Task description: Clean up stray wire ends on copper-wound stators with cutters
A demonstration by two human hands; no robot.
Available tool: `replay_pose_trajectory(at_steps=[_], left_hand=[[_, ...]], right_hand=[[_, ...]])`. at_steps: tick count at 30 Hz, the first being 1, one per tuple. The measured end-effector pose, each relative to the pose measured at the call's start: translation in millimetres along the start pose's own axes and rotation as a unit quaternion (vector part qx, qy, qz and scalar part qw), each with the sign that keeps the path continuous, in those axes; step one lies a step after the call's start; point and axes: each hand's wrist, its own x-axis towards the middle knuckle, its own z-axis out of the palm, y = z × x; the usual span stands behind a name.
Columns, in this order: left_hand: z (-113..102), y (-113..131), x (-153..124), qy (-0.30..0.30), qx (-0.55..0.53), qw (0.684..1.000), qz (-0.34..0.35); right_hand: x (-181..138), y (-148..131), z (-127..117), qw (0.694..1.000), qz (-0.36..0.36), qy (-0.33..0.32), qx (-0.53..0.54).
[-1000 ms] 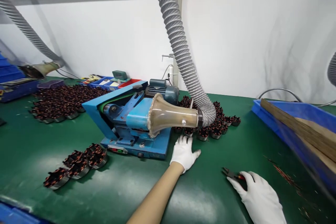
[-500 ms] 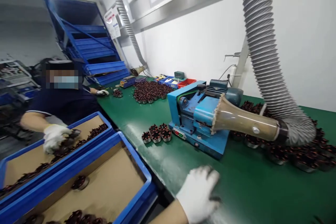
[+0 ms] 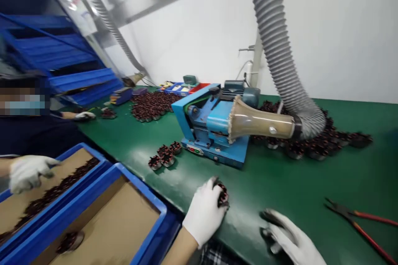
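On the table [image 3: 280, 182] in front of me, the machine [image 3: 211, 132] stands mid-way back, with the hose [image 3: 276, 49] dropping from above into the funnel [image 3: 258, 122] on its right side. A heap of wound stators [image 3: 314, 145] lies behind and right of it, another heap [image 3: 152, 105] far left behind. Three stators [image 3: 164, 155] sit left of the machine's front. My left hand [image 3: 203, 211] rests on a stator [image 3: 222, 194] near the front edge, my right hand [image 3: 289, 238] just right of it. The pliers [image 3: 357, 219] lie farther right. Two trays [image 3: 93, 211] sit left, below the table's edge.
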Motion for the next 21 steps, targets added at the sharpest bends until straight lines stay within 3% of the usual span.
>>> replay_pose_trajectory(at_steps=[4,9,12,16,21], left_hand=[[23,45,-23,-0.079,-0.166,0.977,0.109],[41,46,-19,-0.076,-0.221,0.965,0.123],[43,41,-13,-0.079,-0.209,0.965,0.135],[42,44,-13,-0.019,-0.189,0.968,0.163],[39,52,-15,-0.002,-0.179,0.970,0.163]], right_hand=[[1,-20,2,0.999,0.016,-0.041,-0.031],[0,-29,3,0.998,-0.003,-0.048,-0.038],[-1,-28,8,0.998,-0.054,0.001,-0.018],[-1,-25,11,0.991,-0.067,0.084,0.074],[-3,-30,-15,0.941,-0.102,0.167,0.276]])
